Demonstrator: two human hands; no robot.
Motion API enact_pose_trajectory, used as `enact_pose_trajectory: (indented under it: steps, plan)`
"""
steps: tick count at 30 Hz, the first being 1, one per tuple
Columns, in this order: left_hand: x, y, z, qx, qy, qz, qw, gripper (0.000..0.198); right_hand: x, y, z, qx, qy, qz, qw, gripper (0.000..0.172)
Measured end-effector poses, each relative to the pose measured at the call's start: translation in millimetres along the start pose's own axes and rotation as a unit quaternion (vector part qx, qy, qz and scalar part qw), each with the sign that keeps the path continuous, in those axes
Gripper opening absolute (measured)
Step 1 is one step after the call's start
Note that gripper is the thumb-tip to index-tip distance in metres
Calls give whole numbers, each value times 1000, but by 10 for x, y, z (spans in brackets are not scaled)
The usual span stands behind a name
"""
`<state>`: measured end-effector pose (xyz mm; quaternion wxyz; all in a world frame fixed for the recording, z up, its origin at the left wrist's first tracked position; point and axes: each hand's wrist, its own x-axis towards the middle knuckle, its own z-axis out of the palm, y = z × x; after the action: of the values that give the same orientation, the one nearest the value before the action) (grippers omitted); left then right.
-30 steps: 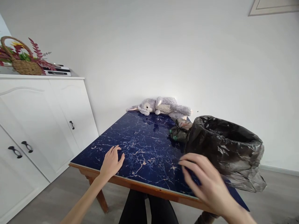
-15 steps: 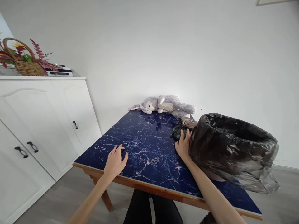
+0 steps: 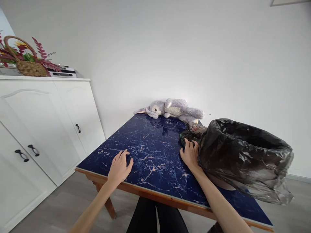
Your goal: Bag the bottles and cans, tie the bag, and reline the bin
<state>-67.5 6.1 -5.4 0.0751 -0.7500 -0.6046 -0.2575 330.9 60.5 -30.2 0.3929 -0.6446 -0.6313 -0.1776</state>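
Note:
My left hand rests on the blue marbled tabletop near its front left edge, fingers apart and holding nothing. Further right, my right hand lies on the table with fingers spread and slightly bent. Its fingertips are close to a tied dark plastic bag; whether they touch it I cannot tell. Just right of that hand stands a bin lined with a black garbage bag, the bag folded over its rim and hanging down the side. A grey plush rabbit lies on its side at the table's far edge.
White cabinets with dark handles stand at the left. On top are a wicker basket of artificial flowers and a white-and-black device. A pale wall rises behind the table.
My right hand has drawn back slightly toward me, its fingers a little lower beside the tied bag. My left hand stays in place. The view has shifted slightly.

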Motion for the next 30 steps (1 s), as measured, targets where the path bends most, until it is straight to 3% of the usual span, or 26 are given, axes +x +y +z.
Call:
enact_pose_trajectory:
  steps: [18, 24, 30]
  plan:
    - [30, -7, 9, -9, 17, 2, 1000, 41, 30, -157, -119, 49, 34, -28, 998, 24]
    - [46, -15, 0, -10, 6, 1, 1000, 43, 66, -85, -100, 53, 66, -13, 996, 36]
    - [62, -6, -12, -7, -4, -3, 1000, 43, 29, -49, 0, 36, 40, -3, 999, 42]
